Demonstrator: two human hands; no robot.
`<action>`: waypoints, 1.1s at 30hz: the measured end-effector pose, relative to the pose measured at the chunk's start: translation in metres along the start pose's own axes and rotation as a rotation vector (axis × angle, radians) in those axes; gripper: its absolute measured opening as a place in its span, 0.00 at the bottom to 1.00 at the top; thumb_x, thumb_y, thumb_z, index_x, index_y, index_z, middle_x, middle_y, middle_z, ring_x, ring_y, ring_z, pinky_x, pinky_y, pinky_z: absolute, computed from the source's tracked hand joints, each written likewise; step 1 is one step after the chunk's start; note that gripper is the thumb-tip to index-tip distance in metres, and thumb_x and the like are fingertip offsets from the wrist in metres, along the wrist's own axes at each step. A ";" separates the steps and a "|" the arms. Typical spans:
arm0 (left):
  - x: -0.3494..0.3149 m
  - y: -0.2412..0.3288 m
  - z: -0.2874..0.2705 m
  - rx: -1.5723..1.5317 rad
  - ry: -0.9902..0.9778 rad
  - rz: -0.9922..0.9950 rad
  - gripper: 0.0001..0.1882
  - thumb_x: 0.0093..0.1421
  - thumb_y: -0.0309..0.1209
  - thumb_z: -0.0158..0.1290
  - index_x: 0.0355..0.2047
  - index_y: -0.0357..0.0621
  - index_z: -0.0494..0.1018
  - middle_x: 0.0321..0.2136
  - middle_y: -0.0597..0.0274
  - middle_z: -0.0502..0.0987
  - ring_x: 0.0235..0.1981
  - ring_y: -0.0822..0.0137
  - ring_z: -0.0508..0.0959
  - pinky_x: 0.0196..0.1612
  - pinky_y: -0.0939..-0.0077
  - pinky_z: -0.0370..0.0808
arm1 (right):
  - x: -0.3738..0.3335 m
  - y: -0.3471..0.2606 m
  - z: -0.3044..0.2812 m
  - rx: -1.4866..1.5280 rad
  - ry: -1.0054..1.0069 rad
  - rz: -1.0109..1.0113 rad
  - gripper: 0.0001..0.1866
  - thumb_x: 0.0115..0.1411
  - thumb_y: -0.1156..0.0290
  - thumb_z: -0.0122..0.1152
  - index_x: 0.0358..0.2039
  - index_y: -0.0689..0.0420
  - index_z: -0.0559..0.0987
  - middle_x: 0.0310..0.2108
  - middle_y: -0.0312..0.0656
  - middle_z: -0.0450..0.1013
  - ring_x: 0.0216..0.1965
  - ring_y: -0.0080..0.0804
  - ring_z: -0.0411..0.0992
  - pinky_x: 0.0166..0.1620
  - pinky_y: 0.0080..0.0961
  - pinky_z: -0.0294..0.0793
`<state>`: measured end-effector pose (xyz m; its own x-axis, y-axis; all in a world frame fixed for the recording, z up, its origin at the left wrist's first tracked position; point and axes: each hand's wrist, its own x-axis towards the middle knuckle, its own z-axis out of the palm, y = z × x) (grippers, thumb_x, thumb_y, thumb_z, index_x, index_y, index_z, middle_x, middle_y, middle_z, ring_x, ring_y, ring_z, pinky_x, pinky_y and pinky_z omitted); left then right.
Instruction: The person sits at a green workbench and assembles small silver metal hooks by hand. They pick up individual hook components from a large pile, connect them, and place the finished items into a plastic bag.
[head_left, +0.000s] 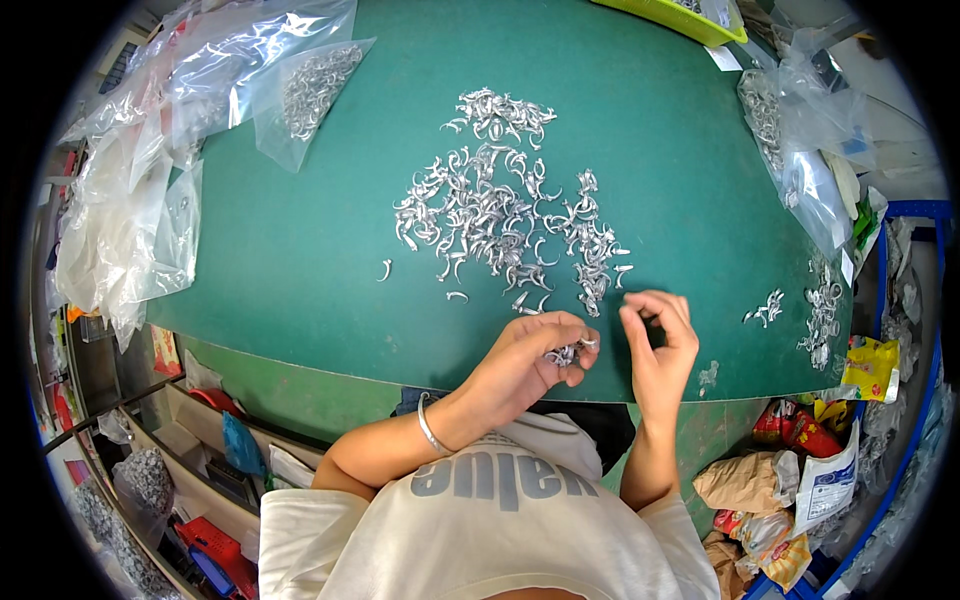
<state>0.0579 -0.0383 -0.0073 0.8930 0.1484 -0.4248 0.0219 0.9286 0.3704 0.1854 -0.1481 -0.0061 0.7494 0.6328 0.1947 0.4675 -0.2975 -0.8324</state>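
Observation:
Near the table's front edge, my left hand point(525, 358) is curled palm-up around several small curved silver metal pieces point(565, 354). One piece shows at its fingertips. Just to the right, apart from it, my right hand point(664, 345) has its thumb and forefinger brought together in a pinch. Anything between those fingertips is too small to make out. Beyond both hands, a loose heap of the same claw-shaped metal pieces point(490, 215) spreads over the green table point(310, 250). A smaller pile of pieces point(500, 115) lies behind it.
Clear plastic bags point(130, 230) cover the table's left side, and one bag of metal pieces point(318, 90) lies at the back left. More bagged parts point(765, 120) rest at the right, above a small pile point(822, 315). A yellow-green basket point(680, 18) stands at the far edge.

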 end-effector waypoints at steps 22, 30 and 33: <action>0.000 0.001 0.005 0.377 0.178 0.159 0.08 0.57 0.26 0.54 0.36 0.35 0.73 0.27 0.65 0.73 0.22 0.79 0.65 0.23 0.87 0.61 | -0.006 -0.019 -0.008 0.082 -0.205 -0.147 0.08 0.42 0.81 0.64 0.26 0.60 0.78 0.27 0.39 0.74 0.31 0.33 0.68 0.37 0.27 0.64; -0.002 0.000 0.005 0.312 0.134 0.146 0.07 0.57 0.27 0.54 0.34 0.35 0.73 0.25 0.65 0.72 0.21 0.79 0.64 0.23 0.87 0.60 | -0.007 -0.018 -0.007 0.202 -0.201 -0.073 0.06 0.44 0.81 0.64 0.26 0.61 0.78 0.26 0.40 0.74 0.30 0.33 0.69 0.37 0.25 0.65; -0.002 0.000 0.005 0.261 0.088 0.114 0.07 0.58 0.28 0.53 0.34 0.36 0.73 0.25 0.66 0.72 0.22 0.79 0.65 0.24 0.86 0.61 | -0.009 -0.015 -0.007 0.310 -0.258 0.024 0.05 0.46 0.81 0.63 0.26 0.62 0.77 0.26 0.40 0.74 0.29 0.33 0.69 0.36 0.25 0.66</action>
<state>0.0581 -0.0399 -0.0023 0.8542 0.2858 -0.4343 0.0492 0.7871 0.6148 0.1746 -0.1543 0.0087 0.5978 0.7986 0.0695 0.2583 -0.1098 -0.9598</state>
